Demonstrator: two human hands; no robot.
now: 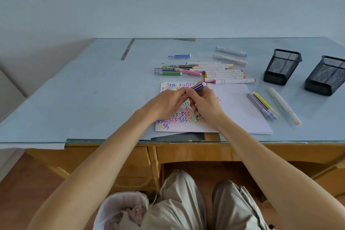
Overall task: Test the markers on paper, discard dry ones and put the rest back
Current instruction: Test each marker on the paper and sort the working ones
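- We held a dark blue striped marker (199, 86) between both hands above the paper (233, 110), its white end pointing up and away to the right.
- Our left hand (166, 103) was closed around the marker's near end and our right hand (204, 105) gripped the barrel; we judged this a two-handed pull or push on the cap, though the cap itself was hidden under the fingers.
- The paper lay directly below, its left part filled with rows of coloured test squiggles, so the marker was kept over the sheet for testing.
- Beyond the sheet lay a pile of markers (205, 71), thin striped ones to the left and thick white-barrelled ones to the right, probably still awaiting a test.
- A few thin markers (261, 105) and one thick pale one (283, 105) lay apart at the right of the sheet, perhaps already sorted.
- Two black mesh holders (282, 66) stood further right, seemingly empty, where working markers would likely return.
- A lined waste bin (121, 209) sat by our left knee, handy for dry ones.
- Dark print ran along some thick barrels, too small to read.
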